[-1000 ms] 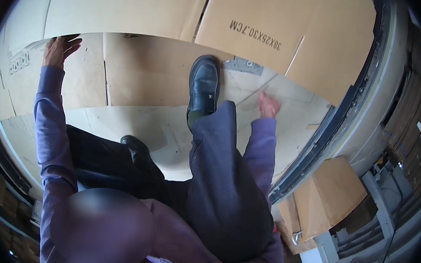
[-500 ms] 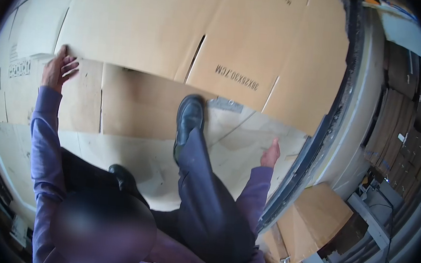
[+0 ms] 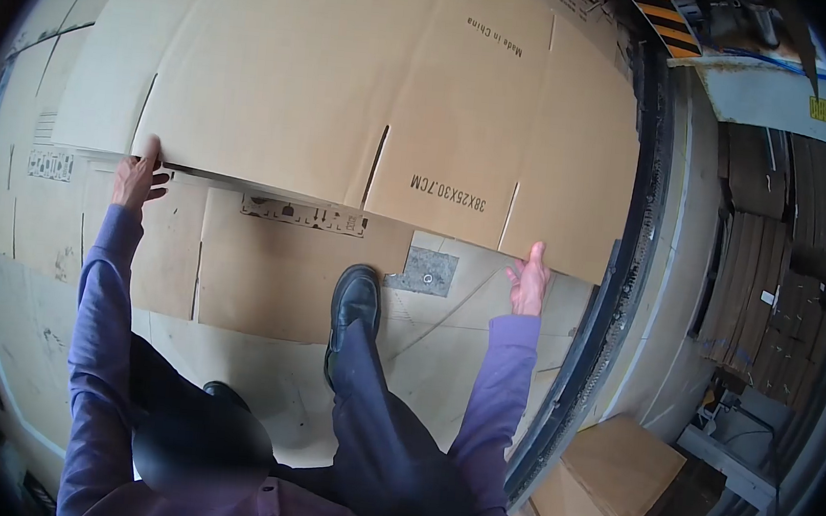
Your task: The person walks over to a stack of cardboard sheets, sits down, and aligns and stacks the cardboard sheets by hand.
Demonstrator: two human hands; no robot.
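A large flat cardboard sheet (image 3: pixel 292 71), printed "38X25X30.7CM" and "Made in China", spans the upper middle of the view. My left hand (image 3: pixel 140 175) grips its near edge at the left, thumb on top and fingers below. At the right end of that edge, my right hand (image 3: pixel 529 280) has its thumb over the sheet and its fingers around the rim. Beneath the sheet lies another piece of cardboard (image 3: pixel 263 289) with printed symbols, flat on the floor.
My dark shoe (image 3: pixel 357 302) stands on the floor just below the sheet. A black rail (image 3: pixel 577 351) runs along the right side. Beyond it are a cardboard box (image 3: pixel 615 477), stacks of flattened cardboard (image 3: pixel 744 287) and a black-and-orange striped bar (image 3: pixel 662 19).
The sheet now appears lower in the view and more of it shows. My right hand, apart from it earlier, has come up to its near edge and taken hold. My left hand remains at its left part.
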